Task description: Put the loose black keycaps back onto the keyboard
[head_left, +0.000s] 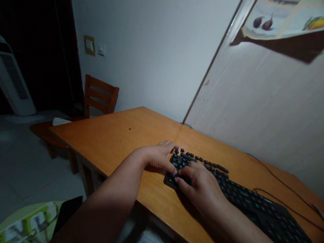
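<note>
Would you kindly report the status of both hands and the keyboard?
Left hand spread at keyboard. Right hand over its end. Loose keycaps lie alongside.

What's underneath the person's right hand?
Part of the black keyboard, it seems. Some keys show beside the right hand; whatever lies straight below the palm is covered from view.

Dim, cool light, apparently from above (source out of view). Doorway (pixel 35 28) near black; wall (pixel 153 57) better lit. 3 clear shadows: below poster (pixel 290 19), left hand (pixel 160 155), right hand (pixel 199 179). Edges stretch; lower-left packaging (pixel 37 221) looks soft.
</note>
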